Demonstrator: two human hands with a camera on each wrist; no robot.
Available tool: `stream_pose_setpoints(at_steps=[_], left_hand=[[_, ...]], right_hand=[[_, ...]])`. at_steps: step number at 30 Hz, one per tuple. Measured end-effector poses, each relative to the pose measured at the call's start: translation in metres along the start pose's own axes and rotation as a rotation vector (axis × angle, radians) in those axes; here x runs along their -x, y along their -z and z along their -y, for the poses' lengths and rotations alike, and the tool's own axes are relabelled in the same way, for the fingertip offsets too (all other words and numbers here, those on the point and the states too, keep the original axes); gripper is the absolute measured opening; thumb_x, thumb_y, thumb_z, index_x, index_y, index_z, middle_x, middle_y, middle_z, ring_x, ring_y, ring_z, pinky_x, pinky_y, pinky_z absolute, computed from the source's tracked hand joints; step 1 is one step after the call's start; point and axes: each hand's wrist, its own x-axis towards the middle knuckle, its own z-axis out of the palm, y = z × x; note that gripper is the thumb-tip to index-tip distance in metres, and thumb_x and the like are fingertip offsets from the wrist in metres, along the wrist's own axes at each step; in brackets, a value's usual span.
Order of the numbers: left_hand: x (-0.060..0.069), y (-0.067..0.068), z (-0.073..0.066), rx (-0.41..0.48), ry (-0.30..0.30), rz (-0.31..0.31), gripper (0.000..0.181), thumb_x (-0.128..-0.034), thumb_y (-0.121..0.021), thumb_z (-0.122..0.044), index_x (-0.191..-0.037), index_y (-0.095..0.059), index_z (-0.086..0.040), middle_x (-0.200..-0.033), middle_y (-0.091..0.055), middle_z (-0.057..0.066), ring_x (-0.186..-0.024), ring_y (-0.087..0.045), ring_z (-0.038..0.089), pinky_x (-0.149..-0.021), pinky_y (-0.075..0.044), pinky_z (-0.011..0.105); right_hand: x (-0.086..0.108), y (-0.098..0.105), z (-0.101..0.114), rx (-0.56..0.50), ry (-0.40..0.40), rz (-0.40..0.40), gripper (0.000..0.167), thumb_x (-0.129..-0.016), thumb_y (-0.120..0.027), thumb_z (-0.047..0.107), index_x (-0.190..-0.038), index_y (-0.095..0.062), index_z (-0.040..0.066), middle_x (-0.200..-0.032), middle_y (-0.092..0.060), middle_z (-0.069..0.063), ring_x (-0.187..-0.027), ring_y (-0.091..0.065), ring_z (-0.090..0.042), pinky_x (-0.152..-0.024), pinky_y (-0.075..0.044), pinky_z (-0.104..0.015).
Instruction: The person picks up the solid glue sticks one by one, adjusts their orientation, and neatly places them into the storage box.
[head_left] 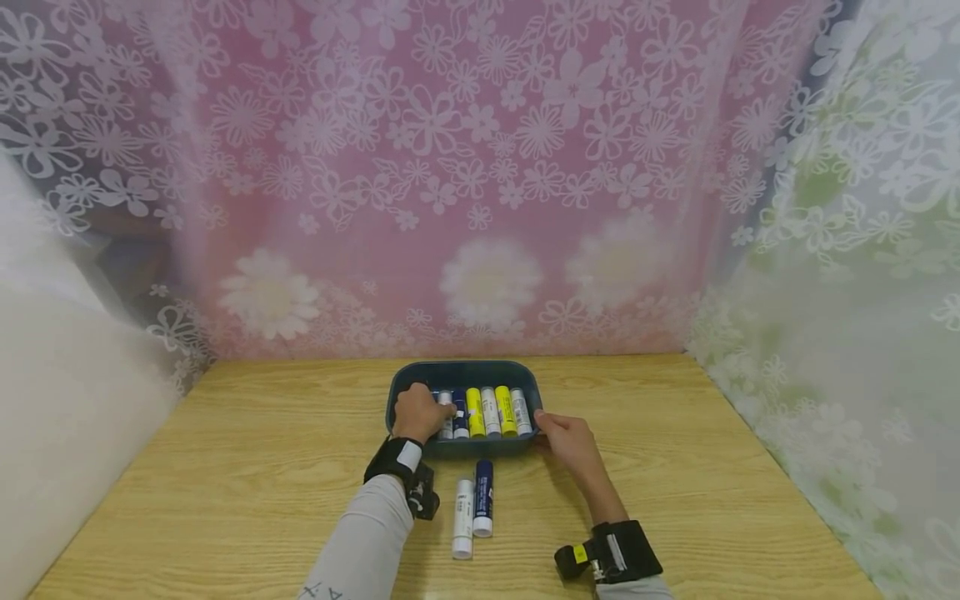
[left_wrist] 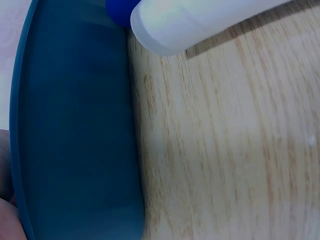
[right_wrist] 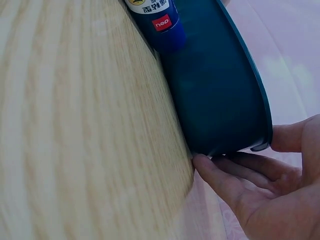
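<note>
A dark teal plastic basket (head_left: 472, 448) stands on the table with several glue sticks side by side in it, among them a navy one (head_left: 461, 404), a yellow one (head_left: 476, 408) and a white one (head_left: 491, 407). My left hand (head_left: 418, 412) reaches into its left end, thumb pointing right towards the row; the other fingertips are hidden, so whether they hold anything does not show. With thumb at the rim and fingers against the outside near the base, my right hand (right_wrist: 270, 185) grips the right end. In front of the basket lie a white glue stick (head_left: 463, 512) and a navy glue stick (head_left: 483, 492).
The wood-grain table (head_left: 262, 483) extends to both sides of the basket. Behind it hangs a pink floral curtain (head_left: 480, 208), and pale sheeting (head_left: 847, 375) closes off the right side. A strapped camera sits on each wrist.
</note>
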Motion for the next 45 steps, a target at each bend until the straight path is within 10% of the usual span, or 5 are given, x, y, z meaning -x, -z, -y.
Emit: stream_pose_setpoints(at_steps=[32, 45], left_hand=[[0.000, 0.002, -0.004, -0.036, -0.024, 0.016, 0.030, -0.0855, -0.082, -0.022, -0.087, -0.071, 0.006, -0.071, -0.067, 0.014, -0.064, -0.066, 0.027, -0.053, -0.051, 0.034], [-0.004, 0.013, -0.015, -0.065, -0.055, 0.145, 0.013, -0.0844, -0.075, -0.006, -0.085, -0.070, 0.007, -0.067, -0.067, 0.015, -0.054, -0.069, 0.028, -0.044, -0.049, 0.029]], right_hand=[[0.000, 0.000, 0.000, -0.020, 0.020, 0.006, 0.047, -0.106, -0.054, 0.028, -0.132, -0.061, -0.011, -0.130, -0.065, -0.029, -0.115, -0.069, -0.036, -0.092, -0.060, -0.043], [-0.002, 0.004, 0.000, 0.000, 0.017, 0.021, 0.050, -0.107, -0.052, 0.029, -0.136, -0.057, -0.011, -0.138, -0.058, -0.030, -0.122, -0.064, -0.039, -0.094, -0.059, -0.042]])
